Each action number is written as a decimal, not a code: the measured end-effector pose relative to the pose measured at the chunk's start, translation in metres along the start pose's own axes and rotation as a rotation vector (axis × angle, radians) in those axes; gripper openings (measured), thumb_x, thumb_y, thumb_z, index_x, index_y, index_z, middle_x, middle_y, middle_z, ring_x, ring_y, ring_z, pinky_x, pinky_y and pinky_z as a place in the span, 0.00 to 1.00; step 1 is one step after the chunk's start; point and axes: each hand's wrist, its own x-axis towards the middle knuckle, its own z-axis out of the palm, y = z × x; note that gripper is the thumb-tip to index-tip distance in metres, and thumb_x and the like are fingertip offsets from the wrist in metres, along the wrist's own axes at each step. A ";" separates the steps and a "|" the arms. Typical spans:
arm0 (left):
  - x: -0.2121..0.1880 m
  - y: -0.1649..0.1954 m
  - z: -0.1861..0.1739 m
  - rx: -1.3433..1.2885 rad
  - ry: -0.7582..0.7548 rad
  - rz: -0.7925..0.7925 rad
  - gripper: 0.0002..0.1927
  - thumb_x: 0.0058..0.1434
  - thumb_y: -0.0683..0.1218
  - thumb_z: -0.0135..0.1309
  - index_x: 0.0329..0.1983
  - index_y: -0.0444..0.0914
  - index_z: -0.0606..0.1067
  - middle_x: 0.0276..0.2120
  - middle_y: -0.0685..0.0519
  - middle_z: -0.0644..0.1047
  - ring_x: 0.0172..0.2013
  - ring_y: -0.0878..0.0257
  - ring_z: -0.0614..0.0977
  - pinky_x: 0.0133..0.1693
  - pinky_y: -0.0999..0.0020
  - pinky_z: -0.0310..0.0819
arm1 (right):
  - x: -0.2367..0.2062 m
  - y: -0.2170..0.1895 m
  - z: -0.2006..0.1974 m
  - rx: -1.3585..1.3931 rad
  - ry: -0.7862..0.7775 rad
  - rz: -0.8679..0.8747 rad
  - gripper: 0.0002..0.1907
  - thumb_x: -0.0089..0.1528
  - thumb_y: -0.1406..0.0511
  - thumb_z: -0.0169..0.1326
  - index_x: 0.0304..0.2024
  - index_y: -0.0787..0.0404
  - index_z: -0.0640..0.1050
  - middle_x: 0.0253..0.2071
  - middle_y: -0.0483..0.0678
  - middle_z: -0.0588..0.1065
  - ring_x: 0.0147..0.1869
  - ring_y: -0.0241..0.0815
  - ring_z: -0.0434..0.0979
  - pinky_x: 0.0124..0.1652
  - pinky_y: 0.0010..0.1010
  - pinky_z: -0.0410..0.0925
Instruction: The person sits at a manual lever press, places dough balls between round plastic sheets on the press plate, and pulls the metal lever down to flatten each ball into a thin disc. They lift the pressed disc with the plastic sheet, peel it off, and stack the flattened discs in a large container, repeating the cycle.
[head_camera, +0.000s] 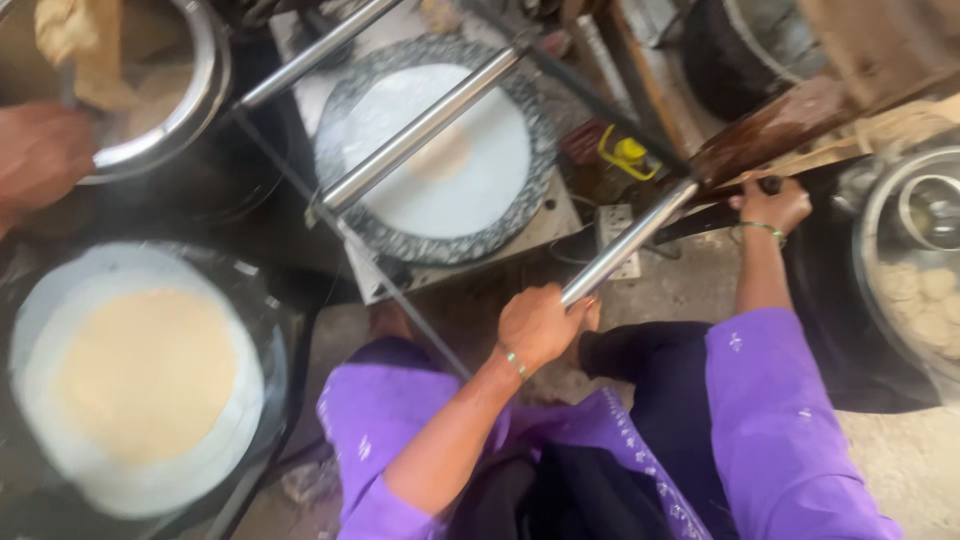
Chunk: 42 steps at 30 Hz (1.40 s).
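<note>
At the lower end of a steel lever bar (620, 250), the left hand (538, 325) is wrapped fully around the tube, fingers pressed together about it. The bar's long axis runs up and away from this grip, slanting to the upper right of the fist, then a second polished bar (420, 130) continues on a like slant across a round press plate (440, 150) with a speckled dark rim. On that plate a thin white disc of dough lies flat, directly beneath the upper bar and well beyond the grip.

The right hand (772, 205), green bangle at the wrist, is closed on a dark handle (735, 205) off to the far side of the left grip; its fingers curl round the handle, though the blur hides the fingertips. The left hand is the nearer of the two to the plate.

Towards the wearer's left, a wide pan (140, 380) holds a pale round flatbread on a white sheet. A second person's hand (40, 150) shows at the upper left by a steel pot (190, 100). A steel basin with dough balls (915, 290) sits beyond the right hand
</note>
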 end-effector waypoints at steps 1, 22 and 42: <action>-0.001 -0.001 0.002 0.000 0.002 -0.011 0.26 0.62 0.63 0.53 0.30 0.33 0.79 0.28 0.37 0.80 0.32 0.39 0.83 0.36 0.46 0.77 | -0.004 -0.004 0.000 0.046 -0.035 -0.048 0.08 0.63 0.72 0.68 0.35 0.72 0.81 0.29 0.48 0.80 0.25 0.37 0.82 0.23 0.26 0.74; 0.010 -0.067 0.082 0.133 -0.077 -0.072 0.30 0.60 0.64 0.57 0.43 0.31 0.79 0.38 0.37 0.82 0.43 0.42 0.84 0.45 0.50 0.79 | -0.105 -0.060 -0.064 0.078 -0.004 -0.119 0.08 0.63 0.71 0.67 0.38 0.70 0.80 0.33 0.53 0.80 0.29 0.42 0.85 0.28 0.28 0.76; 0.011 -0.063 0.086 0.245 -0.131 -0.075 0.33 0.61 0.67 0.56 0.43 0.31 0.77 0.37 0.36 0.82 0.41 0.40 0.84 0.44 0.49 0.78 | -0.091 -0.060 -0.050 -0.074 -0.126 0.004 0.06 0.58 0.72 0.66 0.32 0.67 0.80 0.23 0.49 0.79 0.23 0.37 0.83 0.24 0.26 0.73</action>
